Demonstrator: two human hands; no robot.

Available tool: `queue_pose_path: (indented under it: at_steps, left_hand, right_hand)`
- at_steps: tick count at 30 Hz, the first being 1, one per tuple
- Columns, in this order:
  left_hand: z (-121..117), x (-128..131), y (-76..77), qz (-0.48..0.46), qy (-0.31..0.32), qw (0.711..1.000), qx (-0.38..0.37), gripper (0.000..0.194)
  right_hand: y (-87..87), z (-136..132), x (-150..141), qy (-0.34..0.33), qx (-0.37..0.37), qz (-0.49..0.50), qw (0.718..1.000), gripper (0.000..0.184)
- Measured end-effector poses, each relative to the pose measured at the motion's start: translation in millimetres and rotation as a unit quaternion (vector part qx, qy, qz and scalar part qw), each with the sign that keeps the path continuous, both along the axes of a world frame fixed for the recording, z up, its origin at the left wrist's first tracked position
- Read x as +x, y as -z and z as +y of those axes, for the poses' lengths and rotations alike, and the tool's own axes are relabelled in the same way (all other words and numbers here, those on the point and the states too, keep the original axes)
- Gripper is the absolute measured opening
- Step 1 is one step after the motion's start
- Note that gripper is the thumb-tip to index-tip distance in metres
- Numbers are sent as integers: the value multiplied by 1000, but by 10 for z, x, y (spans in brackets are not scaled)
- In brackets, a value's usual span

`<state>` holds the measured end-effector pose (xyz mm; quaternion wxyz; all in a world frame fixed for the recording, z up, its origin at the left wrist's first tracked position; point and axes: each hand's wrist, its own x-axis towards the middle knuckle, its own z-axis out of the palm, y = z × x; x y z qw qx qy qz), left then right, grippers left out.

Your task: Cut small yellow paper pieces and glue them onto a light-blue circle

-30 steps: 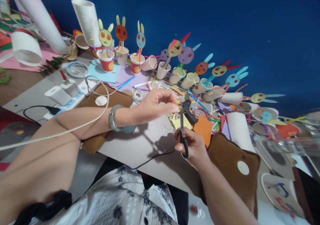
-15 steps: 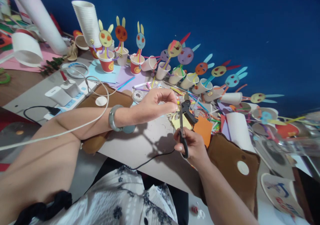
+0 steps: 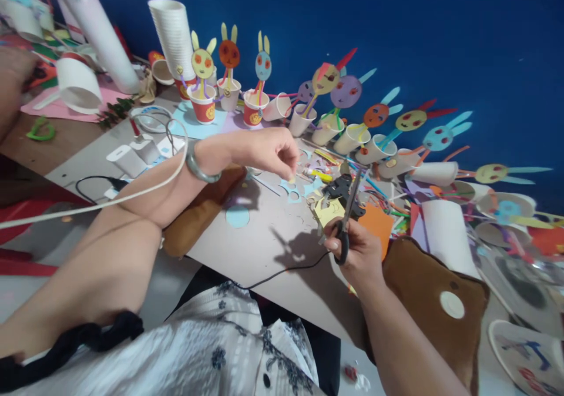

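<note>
My right hand (image 3: 359, 252) is closed round the black handles of a pair of scissors (image 3: 352, 199), whose blades point up and away from me. To the left, my left hand (image 3: 271, 152) hangs above the table with thumb and fingers pinched together. A tiny pale yellow scrap (image 3: 291, 180) shows at its fingertips. Below that hand lie light blue paper offcuts (image 3: 294, 191) with round holes. Beside the scissors are a black glue-gun-like tool (image 3: 339, 189), yellow paper (image 3: 330, 211) and orange paper (image 3: 376, 225). A light blue paper disc (image 3: 238, 215) lies nearer me.
Paper cups with rabbit-faced figures (image 3: 202, 64) line the blue wall. A stack of white cups (image 3: 170, 32) and a flask (image 3: 103, 40) stand at the back left. A white cable (image 3: 110, 204) crosses my left arm. Another person's hand (image 3: 15, 73) is at the left edge.
My left hand has moved left, away from the scissors blades. The view has turned somewhat left, and another person's hand has come into sight at the left edge.
</note>
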<state>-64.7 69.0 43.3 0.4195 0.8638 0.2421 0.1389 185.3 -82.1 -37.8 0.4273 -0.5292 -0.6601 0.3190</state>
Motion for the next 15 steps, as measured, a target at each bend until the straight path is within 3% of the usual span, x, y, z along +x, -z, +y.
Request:
queue_pose_path:
  at_steps: [3,6,8,11,15]
  left_hand:
    - [251,-124,86,179,62,982,1,9]
    - [340,-125,221,295,67,953,-30,8]
    - [332,-90,291,353,59,934,-11,8]
    - [294,-46,340,392,60,918,14,11]
    - [291,-42,323,395,88,914,-31,19]
  right_hand:
    - [3,-1,-3,-21,-6,-19,1000,42]
    - [10,0,-10,-34,-12,-36,999,40]
    - [27,5,-8,-35,-14,-46,998,39]
    - [66,12,16,-37,-16,-55,998,40]
    - [101,11,57,-27,-22,-74,997,42]
